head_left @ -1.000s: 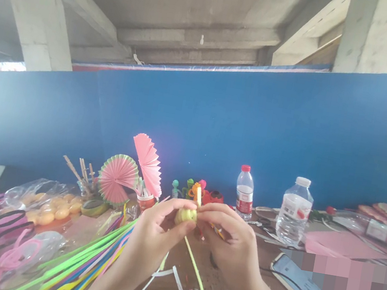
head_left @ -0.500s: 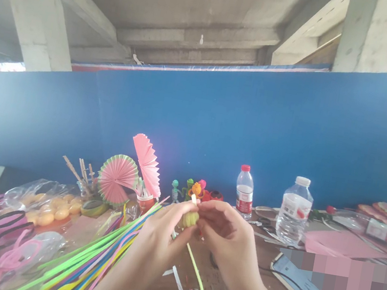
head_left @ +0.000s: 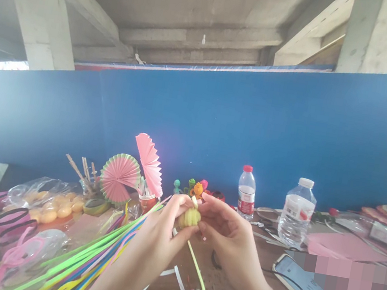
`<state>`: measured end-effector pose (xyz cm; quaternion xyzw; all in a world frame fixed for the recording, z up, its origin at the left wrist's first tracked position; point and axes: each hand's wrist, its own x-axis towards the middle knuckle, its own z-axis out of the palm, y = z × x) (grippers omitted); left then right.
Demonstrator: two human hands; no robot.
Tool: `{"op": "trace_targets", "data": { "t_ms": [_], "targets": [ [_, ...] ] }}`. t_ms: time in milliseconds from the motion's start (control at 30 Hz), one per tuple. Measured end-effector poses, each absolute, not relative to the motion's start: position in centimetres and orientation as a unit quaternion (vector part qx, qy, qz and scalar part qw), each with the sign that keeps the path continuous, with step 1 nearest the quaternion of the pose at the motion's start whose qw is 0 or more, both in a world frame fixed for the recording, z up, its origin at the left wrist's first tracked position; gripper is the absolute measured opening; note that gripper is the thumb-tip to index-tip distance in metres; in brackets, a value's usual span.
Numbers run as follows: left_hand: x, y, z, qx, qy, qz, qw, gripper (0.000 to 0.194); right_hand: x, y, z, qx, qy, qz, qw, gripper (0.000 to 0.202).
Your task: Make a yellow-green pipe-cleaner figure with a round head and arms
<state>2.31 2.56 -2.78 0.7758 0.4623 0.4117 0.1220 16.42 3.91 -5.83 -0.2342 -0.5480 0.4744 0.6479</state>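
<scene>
Near the middle of the view, my left hand is closed on a small yellow-green ribbed ball, thumb below it and fingers at its upper side. A pale strip end sticks up from its top. My right hand is closed at the ball's right side, its fingers bent together; whatever they pinch is too small to make out. Below the hands a long pale green stem runs down toward the front edge. Coloured fuzzy stems lie in a bunch beside my left forearm.
Two water bottles stand at the back right, with a phone nearer. Pink paper fans, a bag of orange balls and small colourful figures sit left and centre. A blue partition rises behind.
More of the yellow-green ball shows between my hands, and my right fingers have shifted slightly off it. The whole view has moved a little, so the objects appear slightly further right.
</scene>
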Motion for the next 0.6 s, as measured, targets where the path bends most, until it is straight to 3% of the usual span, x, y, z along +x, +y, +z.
{"op": "trace_targets", "data": {
  "t_ms": [367,600],
  "targets": [
    [1.57,2.89,-3.01,0.757,0.413,0.421,0.280,0.025,16.98,3.81,-5.58,-0.278,-0.589,0.421,0.632,0.031],
    [1.74,2.97,-2.71,0.731,0.343,0.444,0.389,0.014,17.05,3.78,-4.97,-0.280,-0.607,0.429,0.608,0.030]
  ]
}}
